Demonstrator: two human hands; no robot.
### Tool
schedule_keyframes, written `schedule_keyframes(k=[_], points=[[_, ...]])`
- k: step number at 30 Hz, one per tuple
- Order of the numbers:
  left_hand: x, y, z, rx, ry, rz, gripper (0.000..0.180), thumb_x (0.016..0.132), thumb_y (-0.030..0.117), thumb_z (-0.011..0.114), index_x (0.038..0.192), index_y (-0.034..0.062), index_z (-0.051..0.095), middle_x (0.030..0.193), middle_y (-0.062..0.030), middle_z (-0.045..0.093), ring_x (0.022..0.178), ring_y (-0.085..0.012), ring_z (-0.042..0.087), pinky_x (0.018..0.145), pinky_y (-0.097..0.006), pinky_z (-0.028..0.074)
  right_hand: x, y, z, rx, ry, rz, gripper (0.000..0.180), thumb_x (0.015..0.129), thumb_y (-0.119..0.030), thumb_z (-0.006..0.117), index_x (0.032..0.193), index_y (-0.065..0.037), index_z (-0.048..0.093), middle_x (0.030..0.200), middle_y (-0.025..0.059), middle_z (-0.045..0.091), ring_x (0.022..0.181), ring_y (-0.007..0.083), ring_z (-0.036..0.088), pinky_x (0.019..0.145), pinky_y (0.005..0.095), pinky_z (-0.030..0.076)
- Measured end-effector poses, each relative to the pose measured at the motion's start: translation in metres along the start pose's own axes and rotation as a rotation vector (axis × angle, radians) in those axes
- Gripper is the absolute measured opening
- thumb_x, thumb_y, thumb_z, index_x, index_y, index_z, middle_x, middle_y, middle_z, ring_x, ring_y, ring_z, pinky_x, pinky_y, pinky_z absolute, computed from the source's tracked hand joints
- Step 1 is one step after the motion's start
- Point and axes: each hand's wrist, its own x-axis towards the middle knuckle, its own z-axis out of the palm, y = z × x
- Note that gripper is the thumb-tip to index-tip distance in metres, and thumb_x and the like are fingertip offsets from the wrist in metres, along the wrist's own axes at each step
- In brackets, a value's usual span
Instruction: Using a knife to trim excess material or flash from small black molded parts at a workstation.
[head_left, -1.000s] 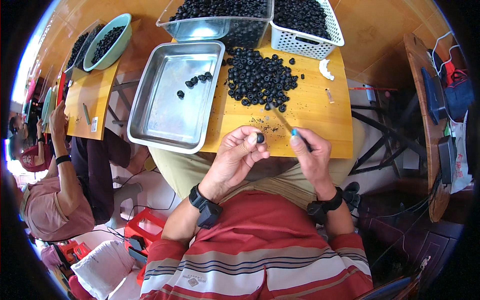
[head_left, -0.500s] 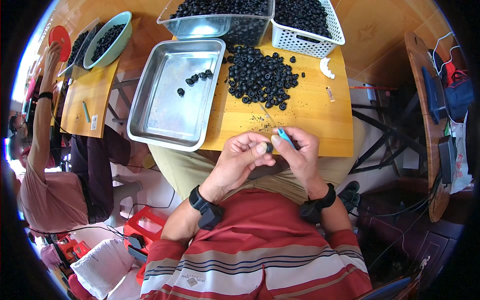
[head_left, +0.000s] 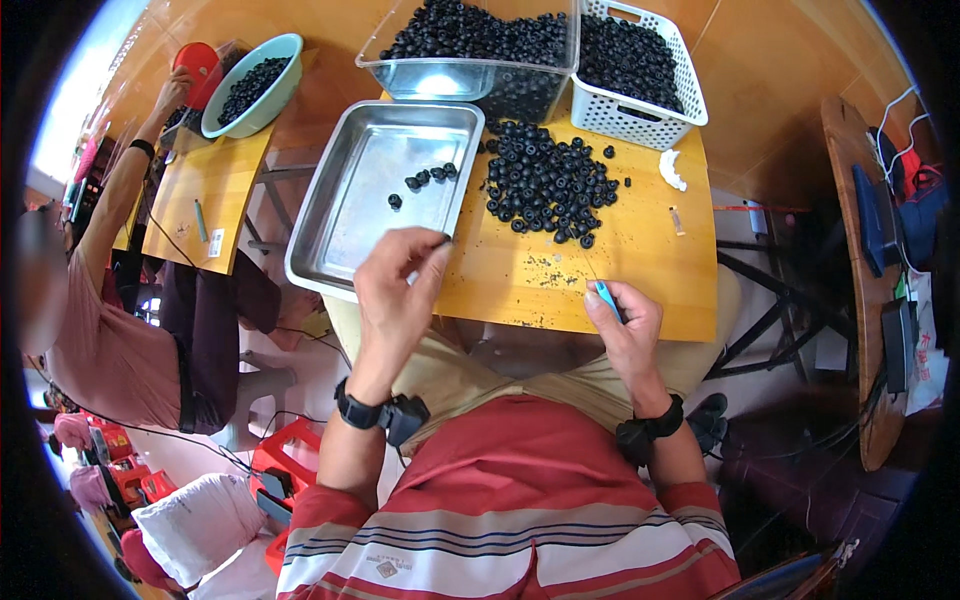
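Pinching a small black piece (head_left: 446,240), mostly hidden, between narrowed fingertips, the left hand (head_left: 395,295) hovers at the near right corner of the metal tray (head_left: 345,245); whether it touches the rim, I cannot tell. The right hand (head_left: 632,328) has its fingers closed around a thin tool (head_left: 606,300) with a blue handle, near the front edge of the yellow tabletop (head_left: 500,298), its slender tip pointing away from the person. Inside the tray lie five black pieces, four in a slanting row and one (head_left: 395,201) a little apart. Just beside the tray, to its right, a loose pile (head_left: 550,185) of round black pieces spreads over the wood, with dark crumbs scattered in front of it. Behind stand a clear bin (head_left: 425,82) and a white perforated basket (head_left: 628,116), both heaped with more of them. Near the tabletop's right edge lie a white scrap (head_left: 671,170) and a small clear tube (head_left: 677,221).
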Motion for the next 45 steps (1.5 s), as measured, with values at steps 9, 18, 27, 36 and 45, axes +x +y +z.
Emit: schedule_keyframes(k=[9,18,27,36,45], points=[[-0.007,-0.032,-0.011,0.047,0.073,0.056,0.025,0.087,-0.002,0.072,0.112,-0.0014,0.068,0.122,-0.0174,0.066,0.107,-0.0268,0.069,0.086,-0.032,0.061,-0.007,0.006,-0.004,-0.061,0.051,-0.018,0.031,0.094,-0.025,0.076,0.100,0.005,0.070,0.069,-0.0041,0.055,0.065,0.0043,0.045,0.057,0.0235,0.040],[-0.046,-0.030,-0.003,0.306,0.088,0.348,0.022,0.083,-0.004,0.076,0.103,0.0012,0.068,0.106,-0.0146,0.070,0.092,-0.0306,0.070,0.075,-0.037,0.056,-0.009,0.017,-0.007,-0.115,0.060,-0.019,0.030,0.095,-0.024,0.075,0.101,0.005,0.068,0.069,-0.0041,0.053,0.064,0.0042,0.044,0.056,0.0232,0.040],[-0.054,-0.033,-0.004,0.406,0.034,0.390,0.024,0.081,-0.003,0.075,0.103,0.0024,0.068,0.108,-0.0131,0.068,0.096,-0.0315,0.067,0.080,-0.039,0.056,-0.009,0.012,-0.006,-0.160,0.018,-0.035,0.029,0.096,-0.022,0.073,0.103,0.006,0.069,0.070,-0.0022,0.055,0.064,0.0049,0.046,0.056,0.0239,0.041],[-0.050,-0.028,0.000,0.504,-0.013,0.403,0.018,0.085,-0.002,0.073,0.102,0.0008,0.067,0.109,-0.0136,0.068,0.093,-0.0312,0.068,0.078,-0.038,0.056,-0.005,0.008,-0.012,-0.146,-0.041,-0.075,0.028,0.096,-0.023,0.072,0.099,0.005,0.069,0.067,0.0017,0.055,0.061,0.0076,0.048,0.054,0.0263,0.040],[-0.050,-0.027,0.004,0.563,-0.026,0.347,0.020,0.087,-0.003,0.070,0.105,0.0024,0.068,0.111,-0.0145,0.068,0.094,-0.0315,0.069,0.075,-0.038,0.058,-0.002,0.009,-0.023,-0.134,-0.088,-0.102,0.029,0.094,-0.025,0.074,0.100,0.003,0.070,0.070,0.0087,0.063,0.062,0.0142,0.057,0.057,0.0300,0.045]])
